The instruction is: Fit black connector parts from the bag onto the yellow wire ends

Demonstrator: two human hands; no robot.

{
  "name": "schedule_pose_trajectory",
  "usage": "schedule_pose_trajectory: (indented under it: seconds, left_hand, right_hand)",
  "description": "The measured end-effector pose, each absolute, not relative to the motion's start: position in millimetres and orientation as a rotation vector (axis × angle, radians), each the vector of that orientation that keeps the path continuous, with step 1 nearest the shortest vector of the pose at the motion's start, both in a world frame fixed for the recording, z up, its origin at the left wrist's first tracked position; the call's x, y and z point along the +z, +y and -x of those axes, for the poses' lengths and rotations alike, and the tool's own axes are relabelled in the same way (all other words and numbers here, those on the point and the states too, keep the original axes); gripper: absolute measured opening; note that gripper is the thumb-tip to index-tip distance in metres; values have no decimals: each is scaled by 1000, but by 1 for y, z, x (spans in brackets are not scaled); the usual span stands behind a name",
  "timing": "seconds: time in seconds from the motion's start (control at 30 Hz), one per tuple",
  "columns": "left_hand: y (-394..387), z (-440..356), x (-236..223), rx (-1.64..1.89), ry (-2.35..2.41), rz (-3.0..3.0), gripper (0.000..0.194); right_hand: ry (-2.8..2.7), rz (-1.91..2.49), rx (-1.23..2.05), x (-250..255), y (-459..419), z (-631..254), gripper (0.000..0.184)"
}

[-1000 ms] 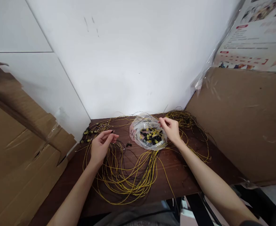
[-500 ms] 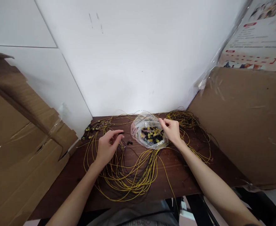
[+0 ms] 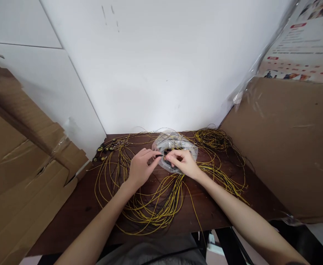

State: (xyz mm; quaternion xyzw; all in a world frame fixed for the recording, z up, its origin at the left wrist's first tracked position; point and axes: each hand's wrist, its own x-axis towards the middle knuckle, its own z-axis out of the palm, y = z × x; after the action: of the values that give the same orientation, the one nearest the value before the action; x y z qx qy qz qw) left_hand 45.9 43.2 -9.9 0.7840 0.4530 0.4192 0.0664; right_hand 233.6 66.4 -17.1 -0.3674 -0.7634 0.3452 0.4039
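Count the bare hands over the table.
2: the left hand, pinching a small black piece near the plastic bag's left edge, and the right hand in front of the bag, its fingertips close to the left's.

black piece (image 3: 159,155) in left hand (image 3: 142,166)

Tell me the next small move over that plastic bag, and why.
Probably ease the right hand slightly toward the small black piece: the left hand pinches it, and the right fingertips sit close beside it, above the plastic bag. What the right hand grips is too small to tell.
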Motion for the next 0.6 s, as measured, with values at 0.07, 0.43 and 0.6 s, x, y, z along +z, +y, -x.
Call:
schedule_pose_trajectory:
  seconds: [0.07,0.43,0.6]
  left_hand:
    - [42,-47,-15,1267,1371,-2334,18]
    - [37,-48,-25,1331,1253,-1989,17]
    - [36,-50,-29,1432,1177,-1800,16]
  right_hand:
    - [-1917,932,926,-19,66,-233,33]
    - [-1998,891,873,-25,65,-229,27]
    - [-1994,929,803,-26,73,-237,27]
